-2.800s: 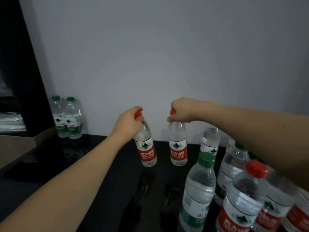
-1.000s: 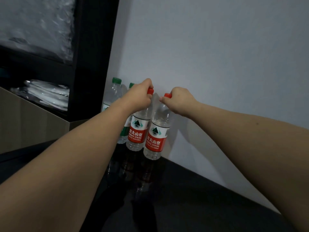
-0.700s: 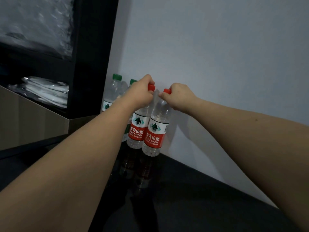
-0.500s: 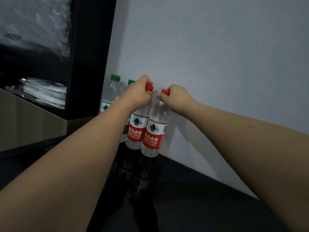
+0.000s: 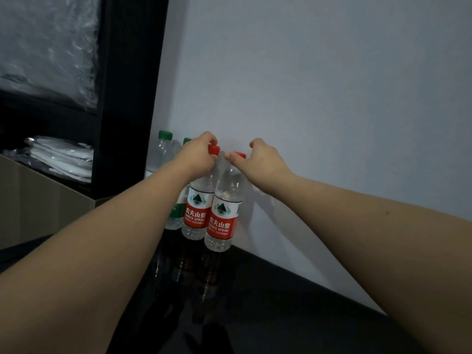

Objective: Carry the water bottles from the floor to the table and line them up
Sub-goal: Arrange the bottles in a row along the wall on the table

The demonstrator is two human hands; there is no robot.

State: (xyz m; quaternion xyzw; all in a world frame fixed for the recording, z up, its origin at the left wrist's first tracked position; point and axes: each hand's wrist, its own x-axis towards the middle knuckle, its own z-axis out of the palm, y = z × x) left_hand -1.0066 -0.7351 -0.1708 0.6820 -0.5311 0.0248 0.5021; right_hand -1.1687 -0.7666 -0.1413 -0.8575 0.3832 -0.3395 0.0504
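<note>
Two clear water bottles with red labels and red caps stand side by side on the black glossy table (image 5: 281, 302), close to the wall. My left hand (image 5: 196, 159) is closed around the cap of the left red-label bottle (image 5: 196, 213). My right hand (image 5: 263, 159) pinches the cap of the right red-label bottle (image 5: 222, 221), with its index finger lifted off. Just left of them stand two green-cap bottles (image 5: 163, 152), in the same row. My left hand and wrist hide much of the nearer green one.
A tall black cabinet frame (image 5: 127, 98) rises at the left end of the row. White plastic-wrapped packs (image 5: 61, 157) lie on its shelf above a beige panel (image 5: 38, 200). The grey wall (image 5: 319, 98) runs directly behind the bottles.
Both red-label bottles were carried left along the table and now stand beside the green-cap pair. In the last half second my right index finger has lifted from the cap.
</note>
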